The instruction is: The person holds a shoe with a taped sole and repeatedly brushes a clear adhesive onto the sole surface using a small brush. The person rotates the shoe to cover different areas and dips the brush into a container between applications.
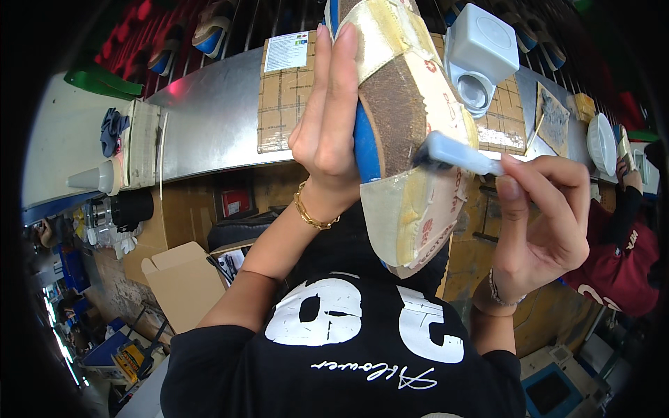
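My left hand [329, 118] grips a blue shoe [401, 125] held sole up in front of me, fingers along its blue side. The sole is wrapped in beige tape at toe and heel, and a rough brown patch shows in the middle. My right hand [540, 223] holds a brush with a pale blue handle [456, 155], its dark bristles touching the brown patch of the sole.
A metal workbench [209, 118] runs across behind the shoe, with a cardboard mat [282, 104], a grey lidded container [481, 56], a white bowl [601, 143] and a blue rag [113, 129]. Open cardboard boxes [178, 279] stand below left. Another person in a dark red shirt [620, 258] works at the right.
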Motion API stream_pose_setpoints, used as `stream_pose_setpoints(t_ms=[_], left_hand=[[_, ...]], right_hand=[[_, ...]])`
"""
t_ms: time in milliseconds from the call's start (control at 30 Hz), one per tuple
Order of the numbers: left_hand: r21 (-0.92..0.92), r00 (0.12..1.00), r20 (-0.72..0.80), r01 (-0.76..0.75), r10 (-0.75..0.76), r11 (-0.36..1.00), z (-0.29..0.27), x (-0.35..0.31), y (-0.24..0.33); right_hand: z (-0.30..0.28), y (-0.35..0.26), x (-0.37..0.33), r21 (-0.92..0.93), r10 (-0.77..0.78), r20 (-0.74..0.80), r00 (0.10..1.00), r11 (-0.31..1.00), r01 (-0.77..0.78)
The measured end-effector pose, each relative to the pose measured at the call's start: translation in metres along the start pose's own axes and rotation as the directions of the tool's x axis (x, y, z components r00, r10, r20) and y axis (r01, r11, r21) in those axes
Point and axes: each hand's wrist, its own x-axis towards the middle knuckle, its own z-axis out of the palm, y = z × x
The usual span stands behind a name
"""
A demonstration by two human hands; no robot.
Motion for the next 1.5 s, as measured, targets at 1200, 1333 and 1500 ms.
stream_pose_setpoints(t_ms=[1200, 1333, 1500], left_hand=[[-0.028, 0.95, 0.152, 0.279, -0.272, 0.96, -0.009, -0.008, -0.014], [0.021, 0.946, 0.153, 0.285, -0.285, 0.958, -0.006, -0.006, -0.017], [0.013, 0.939, 0.149, 0.312, -0.31, 0.95, -0.004, -0.009, -0.018]], right_hand=[[-0.008, -0.013, -0.019, -0.032, 0.003, 0.022, 1.0, 0.999, -0.002], [-0.007, -0.029, -0.026, -0.169, -0.025, 0.043, 0.999, 0.985, 0.032], [-0.01, -0.03, -0.018, -0.15, -0.083, 0.131, 0.988, 0.983, 0.102]])
